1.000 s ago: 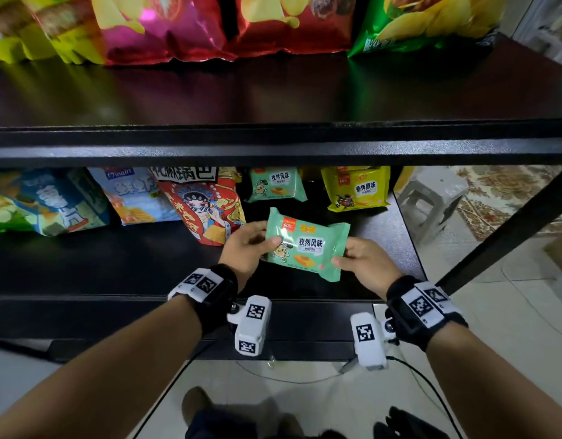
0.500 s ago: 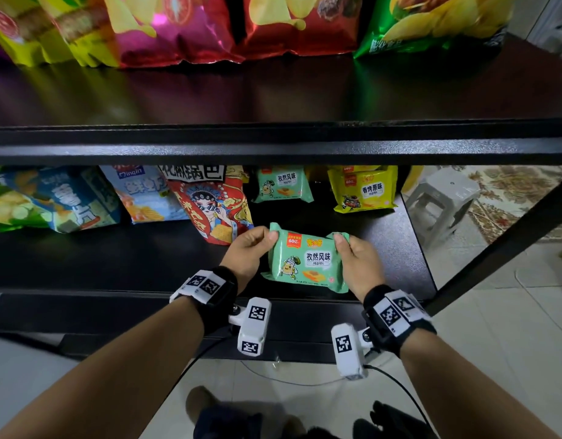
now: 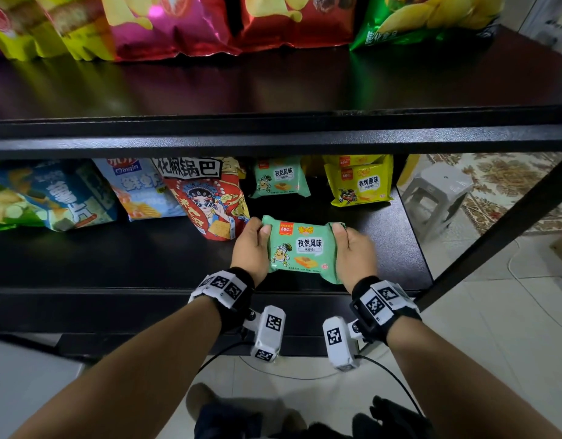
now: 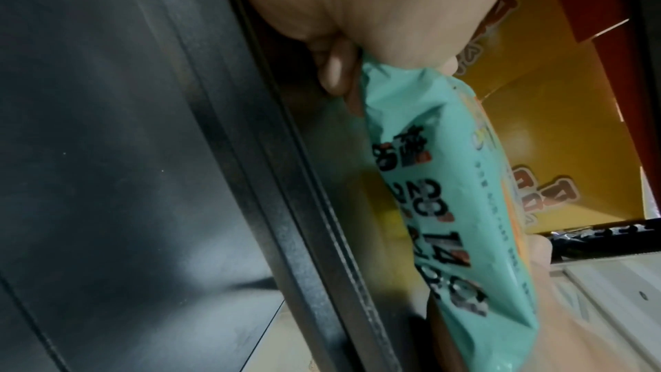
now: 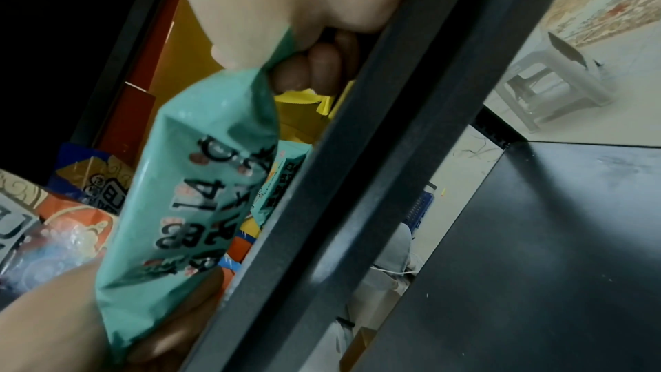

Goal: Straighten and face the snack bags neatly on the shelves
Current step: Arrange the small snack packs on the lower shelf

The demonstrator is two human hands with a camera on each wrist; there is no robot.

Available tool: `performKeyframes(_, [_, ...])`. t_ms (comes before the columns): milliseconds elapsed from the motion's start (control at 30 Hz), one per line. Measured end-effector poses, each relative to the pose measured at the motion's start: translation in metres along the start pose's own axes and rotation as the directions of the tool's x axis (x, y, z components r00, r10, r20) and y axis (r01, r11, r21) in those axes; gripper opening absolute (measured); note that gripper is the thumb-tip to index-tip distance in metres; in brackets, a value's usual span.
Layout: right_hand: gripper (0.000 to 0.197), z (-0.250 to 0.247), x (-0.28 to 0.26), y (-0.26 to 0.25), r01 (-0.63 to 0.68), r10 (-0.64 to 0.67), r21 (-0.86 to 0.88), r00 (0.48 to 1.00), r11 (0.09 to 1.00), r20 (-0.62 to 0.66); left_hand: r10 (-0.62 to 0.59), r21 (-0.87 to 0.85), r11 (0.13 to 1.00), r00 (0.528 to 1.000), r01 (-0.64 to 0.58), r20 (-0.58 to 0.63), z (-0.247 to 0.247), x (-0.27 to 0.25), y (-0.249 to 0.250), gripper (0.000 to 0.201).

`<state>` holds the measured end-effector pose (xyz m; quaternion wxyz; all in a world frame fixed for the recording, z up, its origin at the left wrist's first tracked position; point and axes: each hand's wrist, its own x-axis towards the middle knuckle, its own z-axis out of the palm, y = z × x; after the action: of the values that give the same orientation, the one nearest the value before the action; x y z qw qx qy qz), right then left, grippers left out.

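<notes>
A mint-green snack bag faces up over the front of the black lower shelf. My left hand pinches its left edge, thumb on top. My right hand pinches its right edge the same way. In the left wrist view the green bag runs down from my left hand. In the right wrist view my right hand pinches the green bag, fingers curled under it. A second green bag and a yellow bag stand at the back.
A red bag with a cartoon face, a light blue bag and a blue-green bag lean along the lower shelf's back left. Large chip bags line the upper shelf. A white stool stands on the floor right.
The green bag turned from tilted to nearly level. My right hand slid from its lower right corner up to its right edge, and both hands carried it slightly deeper onto the shelf.
</notes>
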<state>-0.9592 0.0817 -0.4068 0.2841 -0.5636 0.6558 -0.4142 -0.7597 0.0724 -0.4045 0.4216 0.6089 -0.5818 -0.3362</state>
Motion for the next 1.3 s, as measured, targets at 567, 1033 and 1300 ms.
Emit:
performKeyframes(567, [0.051,-0.015,-0.007,0.008,-0.033,0.009,0.303,0.997,0.952,0.079,0.003,-0.251,0.966,0.975,0.054,0.221,-0.022,-0.013,0.0,0.035])
performKeyframes(1033, [0.04,-0.021,-0.008,0.004,-0.086,0.005,0.488,0.986,0.868,0.166,-0.149,-0.509,0.847,0.988,0.152,0.047,-0.02,-0.01,-0.006,0.036])
performKeyframes(1300, [0.016,-0.028,-0.002,0.0,-0.127,0.043,0.625,0.988,0.77,0.148,-0.016,-0.485,0.872,0.994,0.068,0.11,-0.023,-0.009,-0.001,0.043])
